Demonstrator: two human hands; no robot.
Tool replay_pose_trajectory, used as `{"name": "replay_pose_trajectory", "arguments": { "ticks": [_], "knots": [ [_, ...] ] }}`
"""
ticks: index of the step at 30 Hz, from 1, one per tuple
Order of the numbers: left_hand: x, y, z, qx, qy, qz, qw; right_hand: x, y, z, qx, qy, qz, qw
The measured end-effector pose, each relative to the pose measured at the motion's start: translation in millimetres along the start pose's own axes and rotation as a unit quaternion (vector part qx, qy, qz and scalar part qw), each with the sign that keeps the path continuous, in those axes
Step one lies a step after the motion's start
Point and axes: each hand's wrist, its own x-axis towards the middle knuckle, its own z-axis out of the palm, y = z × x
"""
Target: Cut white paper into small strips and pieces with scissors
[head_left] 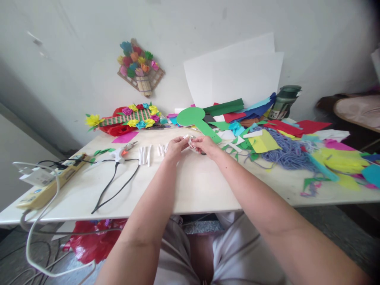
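Two bare hands meet near the middle of a pale desk (196, 190), seen from above and behind the forearms. At far left lies a yellowish power strip (44, 186) with white plugs and cables; just right of it a glue gun (123, 152) rests on its side, its black cord looping toward the desk's near edge. Next come several short white paper rolls (145, 155), lying side by side on the desk just left of the hands. The left hand (175, 148) and the right hand (206, 145) are both closed in a fingertip grip on one small white paper piece (190, 142), held between them just above the desk; how it is folded cannot be told. Behind the hands lies a green paddle-shaped cutout (194, 118), and farther back left a red-and-green strip decorated with paper flowers (133, 116). To the right spread coloured paper scraps (264, 142), a heap of blue yarn (289, 154), and a dark green flask (285, 102) standing near the wall. White sheets (237, 75) lean against the wall.
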Motion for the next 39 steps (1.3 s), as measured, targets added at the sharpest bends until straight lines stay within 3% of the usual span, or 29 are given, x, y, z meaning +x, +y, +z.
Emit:
{"name": "replay_pose_trajectory", "arguments": {
  "ticks": [12,23,30,36,39],
  "knots": [
    [3.1,-3.1,-1.9,-0.018,0.027,-0.016,0.999,5.0,7.5,-3.2,0.015,-0.060,0.022,0.998],
    [-0.7,0.2,2.8,-0.038,-0.020,0.018,0.999,3.0,3.8,-1.2,0.008,-0.028,0.022,0.999],
    [-1.1,2.3,0.8,-0.022,-0.044,0.004,0.999,2.1,3.6,-2.3,0.005,-0.037,0.027,0.999],
    [-1.6,4.4,0.0,-0.014,-0.042,-0.007,0.999,0.1,1.1,-3.0,0.010,-0.048,0.042,0.998],
    [-0.1,3.5,-1.1,-0.021,-0.014,-0.004,1.000,0.8,1.0,-4.4,0.016,-0.063,0.044,0.997]
  ]
}}
